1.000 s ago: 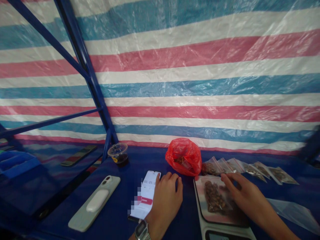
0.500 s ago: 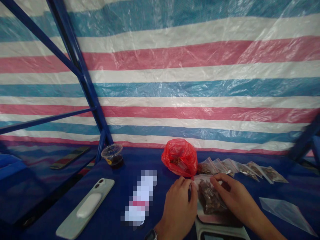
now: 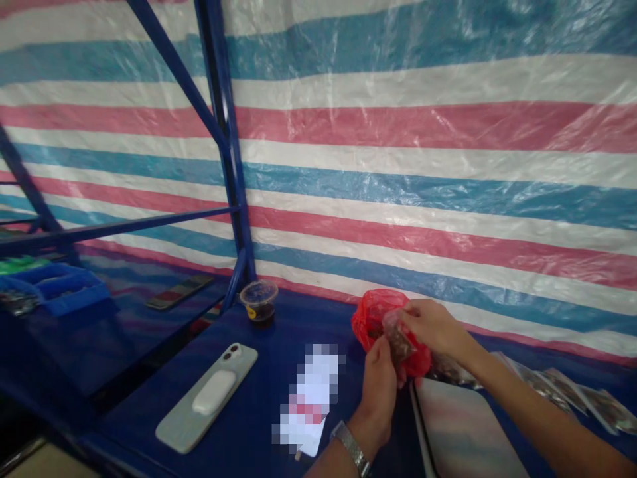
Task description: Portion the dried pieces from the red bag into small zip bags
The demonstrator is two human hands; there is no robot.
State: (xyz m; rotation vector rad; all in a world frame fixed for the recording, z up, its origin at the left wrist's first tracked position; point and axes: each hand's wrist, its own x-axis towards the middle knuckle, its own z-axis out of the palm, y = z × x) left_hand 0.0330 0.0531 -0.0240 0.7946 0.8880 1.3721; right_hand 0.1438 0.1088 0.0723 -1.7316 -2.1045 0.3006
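Note:
A small clear zip bag [image 3: 399, 342] with brown contents is held up between my two hands, over the red plastic bag [image 3: 367, 322]. My left hand [image 3: 381, 378], with a metal watch at the wrist, grips its lower left side. At its top edge, the fingers of my right hand [image 3: 430, 325] pinch the plastic. Behind the zip bag the red bag's mouth is partly hidden. A digital scale [image 3: 468, 425] with a shiny flat plate lies just in front, nothing resting on the visible part of the plate.
Several filled zip bags [image 3: 562, 388] lie right of the scale, partly behind my right forearm. Leftward are a blurred-out white paper or screen [image 3: 311, 398], a pale phone [image 3: 209, 398] with a white oval piece on it, and a lidded cup of dark liquid [image 3: 259, 309]. Blue frame bars [image 3: 231, 159] rise behind.
The zip bag has been lifted off the scale and brought to the red bag, both hands moving with it. My view has turned left, shifting everything rightward.

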